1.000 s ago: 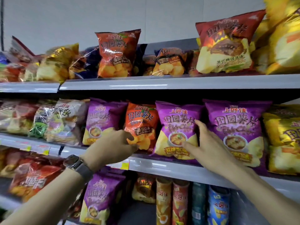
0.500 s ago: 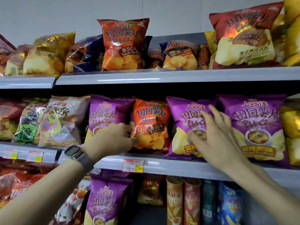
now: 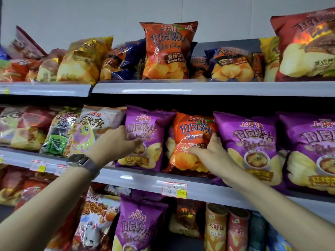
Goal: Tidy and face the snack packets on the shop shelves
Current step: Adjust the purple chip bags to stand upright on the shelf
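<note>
Two bare forearms reach up from the lower edge toward the shelving, the left one wearing a wristwatch (image 3: pixel 81 161). Beneath them, on the lowest shelf in view, stand a low purple packet (image 3: pixel 139 227) and a row of upright crisp tubes (image 3: pixel 215 229).

The hands are apart, each on its own packet on the middle shelf (image 3: pixel 136 180). The left hand (image 3: pixel 116 142) grips the purple packet (image 3: pixel 148 127) at its left edge, thumb on the front. The right hand (image 3: pixel 212 153) grips the orange packet (image 3: pixel 188 129) at its right edge, thumb lying across the front and fingers tucked in beside the neighbouring right purple packet (image 3: pixel 248 142).

The purple packet and the orange packet stand side by side, touching, both upright with fronts facing out. A price label (image 3: pixel 174 190) sits on the shelf rim just below the orange packet. Left of the left hand, more packets lean at mixed angles.

Further up, the top shelf (image 3: pixel 199 88) carries a tall tomato packet (image 3: pixel 166 51) standing upright among slumped bags. Behind it is a pale wall (image 3: pixel 90 15).
</note>
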The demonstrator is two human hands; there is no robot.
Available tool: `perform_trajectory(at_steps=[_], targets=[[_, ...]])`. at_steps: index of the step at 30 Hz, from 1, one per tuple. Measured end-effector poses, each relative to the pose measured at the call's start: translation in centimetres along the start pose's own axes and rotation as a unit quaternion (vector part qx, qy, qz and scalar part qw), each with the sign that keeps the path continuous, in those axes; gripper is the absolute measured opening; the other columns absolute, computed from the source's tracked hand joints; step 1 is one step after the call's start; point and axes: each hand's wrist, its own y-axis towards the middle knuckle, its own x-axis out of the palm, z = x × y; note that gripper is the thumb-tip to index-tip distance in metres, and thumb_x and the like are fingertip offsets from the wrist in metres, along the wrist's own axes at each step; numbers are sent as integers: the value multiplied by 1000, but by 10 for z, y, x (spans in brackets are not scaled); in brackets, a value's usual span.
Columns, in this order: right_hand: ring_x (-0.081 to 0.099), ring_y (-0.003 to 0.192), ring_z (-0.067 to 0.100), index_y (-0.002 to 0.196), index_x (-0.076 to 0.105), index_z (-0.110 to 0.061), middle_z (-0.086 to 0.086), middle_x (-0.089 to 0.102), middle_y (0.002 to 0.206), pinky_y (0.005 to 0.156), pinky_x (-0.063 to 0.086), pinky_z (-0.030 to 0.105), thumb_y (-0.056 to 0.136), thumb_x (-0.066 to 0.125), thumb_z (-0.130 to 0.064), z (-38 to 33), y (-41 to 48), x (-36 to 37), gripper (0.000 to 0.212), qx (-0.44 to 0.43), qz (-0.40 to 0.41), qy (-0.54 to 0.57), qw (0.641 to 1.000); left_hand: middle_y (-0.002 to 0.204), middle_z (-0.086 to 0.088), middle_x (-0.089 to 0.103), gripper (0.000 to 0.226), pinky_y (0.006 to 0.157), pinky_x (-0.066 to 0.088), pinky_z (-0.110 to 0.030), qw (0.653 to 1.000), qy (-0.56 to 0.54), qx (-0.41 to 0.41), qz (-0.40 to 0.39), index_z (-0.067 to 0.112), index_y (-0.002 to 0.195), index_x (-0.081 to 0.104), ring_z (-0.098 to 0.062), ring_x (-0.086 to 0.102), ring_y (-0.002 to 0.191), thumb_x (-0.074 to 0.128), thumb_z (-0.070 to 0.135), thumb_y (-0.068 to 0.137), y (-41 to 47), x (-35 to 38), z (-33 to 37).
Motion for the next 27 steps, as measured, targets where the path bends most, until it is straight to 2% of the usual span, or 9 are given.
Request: perform_trajectory(at_steps=[3,7,9,11,14,18,23,27], targets=[[20,155,29,163,-13,-17,7,6,172,123,28,50,69,66,-65,-2,11,15,132,45,24,74,996,96,-4,71,54,81,57,-39,998,-62,-22,-23,17,102,62,-22,68,86,65,69,89,14,8,-7],[30,151,34,161,-16,-15,10,26,167,121,31,53,60,61,-66,-6,22,27,137,91,58,110,988,95,-1,81,47,75,61,-28,961,-267,-34,-70,17,103,77,-19,77,89,82,58,81,30,26,-12],[37,146,36,162,-15,-16,11,35,162,119,33,53,64,60,-64,-7,25,32,132,94,74,110,987,96,-4,81,56,86,63,-38,948,-312,-32,-57,11,107,76,-22,77,94,89,54,75,39,37,-15],[36,147,37,162,-15,-14,13,33,163,119,31,54,76,62,-63,-8,25,37,125,83,83,106,987,97,-8,81,66,95,61,-49,938,-342,-25,-43,5,109,76,-21,77,94,93,55,69,43,43,-15],[31,150,35,162,-14,-12,13,28,166,122,28,55,91,64,-56,-3,27,42,114,72,106,104,986,93,1,81,83,93,62,-46,941,-336,-28,-8,12,102,78,-18,78,89,92,75,50,48,49,-16],[35,148,36,163,-9,-14,12,33,163,120,30,56,88,69,-52,-1,31,41,115,79,130,129,980,95,9,79,98,84,64,-38,950,-304,-49,51,19,111,68,-10,76,85,89,83,41,40,47,-8],[46,140,37,163,2,-18,11,45,154,115,37,57,71,69,-56,-8,30,42,120,93,137,162,973,99,10,74,90,74,61,-30,945,-302,-7,125,21,119,53,-8,74,85,97,65,54,23,32,9],[55,132,35,162,8,-21,9,52,148,109,45,56,60,68,-61,-8,30,43,124,84,142,170,971,96,10,72,82,69,59,-34,950,-265,-11,164,21,117,50,-12,72,81,94,61,60,8,12,13]])
